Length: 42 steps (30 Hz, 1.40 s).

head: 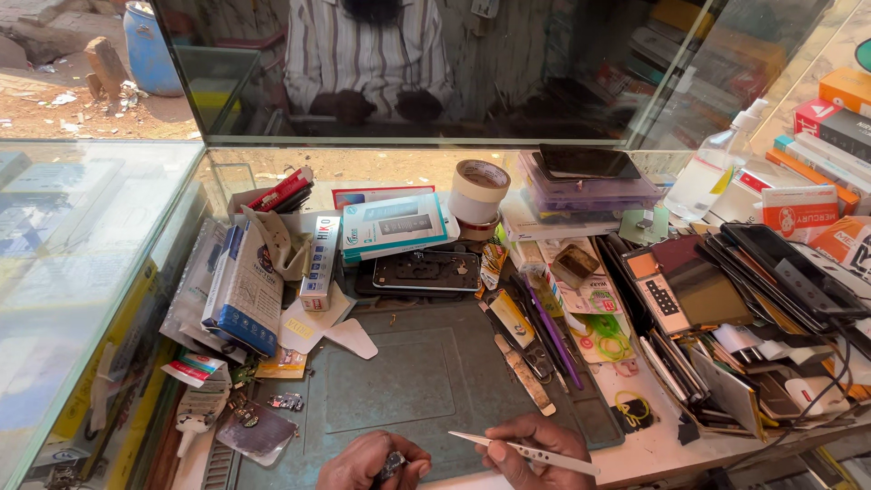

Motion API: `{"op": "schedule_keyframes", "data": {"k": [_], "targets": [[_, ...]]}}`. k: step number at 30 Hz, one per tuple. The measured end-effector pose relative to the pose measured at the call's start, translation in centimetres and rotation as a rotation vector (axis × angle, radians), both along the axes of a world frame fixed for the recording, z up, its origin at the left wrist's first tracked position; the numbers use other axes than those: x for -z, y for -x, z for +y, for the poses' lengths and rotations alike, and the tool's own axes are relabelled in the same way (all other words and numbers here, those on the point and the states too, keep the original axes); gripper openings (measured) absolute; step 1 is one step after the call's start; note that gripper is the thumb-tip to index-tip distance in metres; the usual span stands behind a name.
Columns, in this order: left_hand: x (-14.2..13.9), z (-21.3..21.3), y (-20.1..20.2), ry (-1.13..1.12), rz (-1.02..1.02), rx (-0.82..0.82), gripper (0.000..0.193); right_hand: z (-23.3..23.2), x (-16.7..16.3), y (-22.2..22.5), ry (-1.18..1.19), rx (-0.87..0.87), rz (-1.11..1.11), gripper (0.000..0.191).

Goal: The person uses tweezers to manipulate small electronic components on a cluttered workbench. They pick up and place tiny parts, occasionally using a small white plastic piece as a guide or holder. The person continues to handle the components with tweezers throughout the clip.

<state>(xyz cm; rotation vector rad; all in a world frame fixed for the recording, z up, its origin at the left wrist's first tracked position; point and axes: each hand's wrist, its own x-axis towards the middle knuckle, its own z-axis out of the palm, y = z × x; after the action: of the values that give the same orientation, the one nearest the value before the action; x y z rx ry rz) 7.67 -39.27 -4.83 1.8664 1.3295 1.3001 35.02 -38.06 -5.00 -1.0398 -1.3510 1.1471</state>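
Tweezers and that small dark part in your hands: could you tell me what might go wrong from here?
The small dark part, pinched in the left hand at the mat's near edge, could drop off the bench. The tweezers in the right hand might slip. Loose tools and tiny parts nearby could hide anything dropped.

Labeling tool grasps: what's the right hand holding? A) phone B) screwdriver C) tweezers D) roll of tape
C: the right hand pinches slim pale tweezers over the grey work mat, tip pointing toward the left hand, which grips a small dark part; the roll of tape sits untouched at the back.
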Motion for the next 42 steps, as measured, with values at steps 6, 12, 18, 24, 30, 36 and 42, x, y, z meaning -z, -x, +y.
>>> {"op": "schedule_keyframes", "data": {"k": [6,12,18,24,30,36,42], "targets": [[-2.2,-0.6,0.0,-0.041,0.047,0.077,0.026,-1.1,-1.7,-1.3,-0.253,0.148,-0.168,0.022],[2.0,-0.7,-0.1,0.1,0.208,0.127,0.022,-0.3,-4.6,-5.3,-0.227,0.313,-0.176,0.02],[7.3,2.0,0.0,-0.256,0.273,0.237,0.024,1.3,-5.5,-6.9,-0.086,0.449,-0.084,0.024],[6.0,1.6,-1.4,0.002,0.321,0.14,0.043,2.3,-5.8,-6.0,-0.165,0.464,-0.307,0.024],[5.1,1.8,-1.7,-0.181,0.285,0.163,0.046,2.0,-7.7,-4.1,-0.133,0.549,-0.507,0.023],[4.5,1.3,-1.2,0.003,0.338,0.152,0.048,1.8,-8.7,-2.9,-0.095,0.539,-0.595,0.024],[2.5,0.8,-0.6,0.051,0.331,0.161,0.052,1.8,-8.7,-2.5,-0.306,0.607,-0.655,0.022]]}}
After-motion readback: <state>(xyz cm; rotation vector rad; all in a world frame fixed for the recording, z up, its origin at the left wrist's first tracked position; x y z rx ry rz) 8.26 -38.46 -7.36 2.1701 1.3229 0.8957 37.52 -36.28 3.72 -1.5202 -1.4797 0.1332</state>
